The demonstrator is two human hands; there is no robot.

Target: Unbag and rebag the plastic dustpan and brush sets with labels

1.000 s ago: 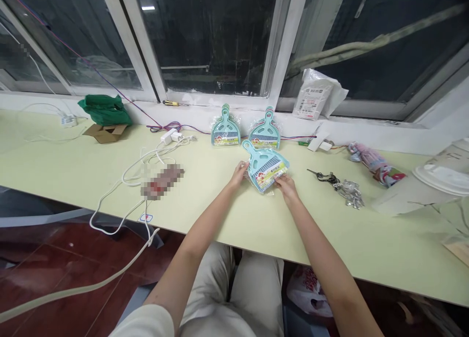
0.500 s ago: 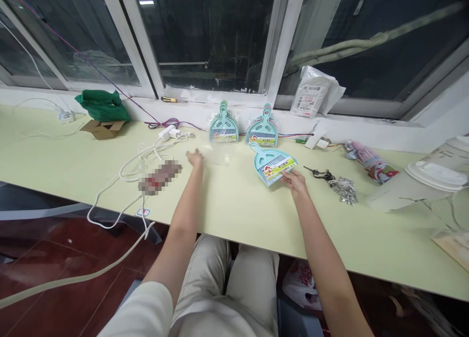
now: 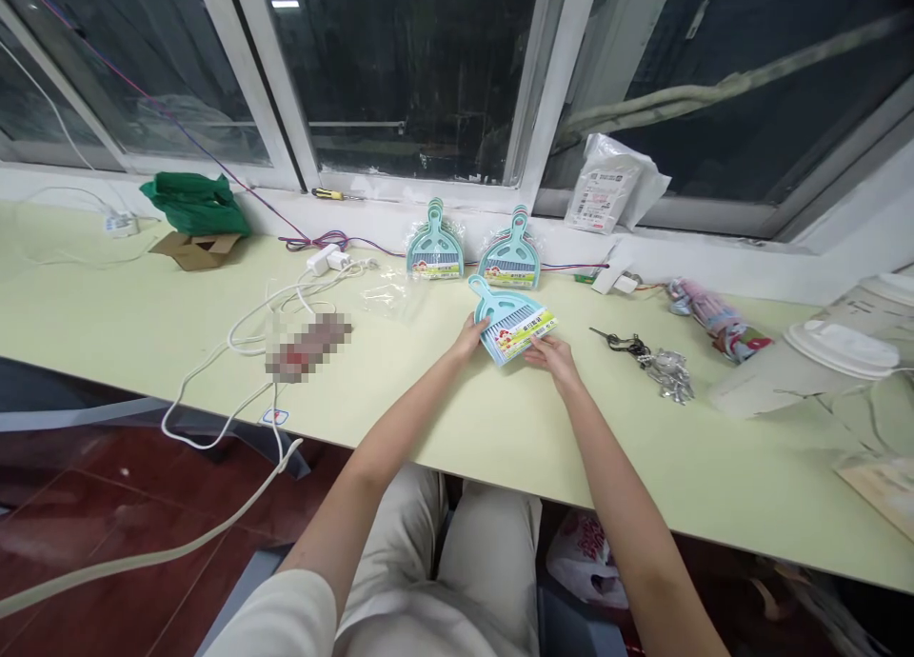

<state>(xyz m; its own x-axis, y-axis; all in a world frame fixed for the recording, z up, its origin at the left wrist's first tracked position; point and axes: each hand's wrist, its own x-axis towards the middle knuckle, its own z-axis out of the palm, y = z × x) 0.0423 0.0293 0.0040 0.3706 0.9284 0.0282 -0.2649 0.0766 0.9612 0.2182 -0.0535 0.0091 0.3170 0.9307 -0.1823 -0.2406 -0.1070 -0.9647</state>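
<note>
Both hands hold a light-blue dustpan and brush set [image 3: 506, 316] just above the table, its handle pointing away and to the left. My left hand [image 3: 471, 337] is closed on its left edge. On the lower right side, my right hand [image 3: 553, 360] grips it by the edge near the printed yellow label. Behind it, two stacks of similar dustpan sets in clear wrap, a left stack [image 3: 435, 243] and a right stack [image 3: 511, 249], lean upright against the window wall. A clear plastic bag [image 3: 389, 295] lies flat to the left.
White cables [image 3: 235, 338] and a blurred-out object [image 3: 308, 348] lie left. Farther back are a green bag [image 3: 194, 203] and a small cardboard box [image 3: 194, 249]. Keys [image 3: 667, 373], a folded umbrella [image 3: 720, 321] and lidded cups [image 3: 806, 367] stand or lie right. The table's front edge [image 3: 492, 486] is near my lap.
My left hand has left the clear plastic bag and moved right to grip the dustpan set. My right hand has brought the set slightly left.
</note>
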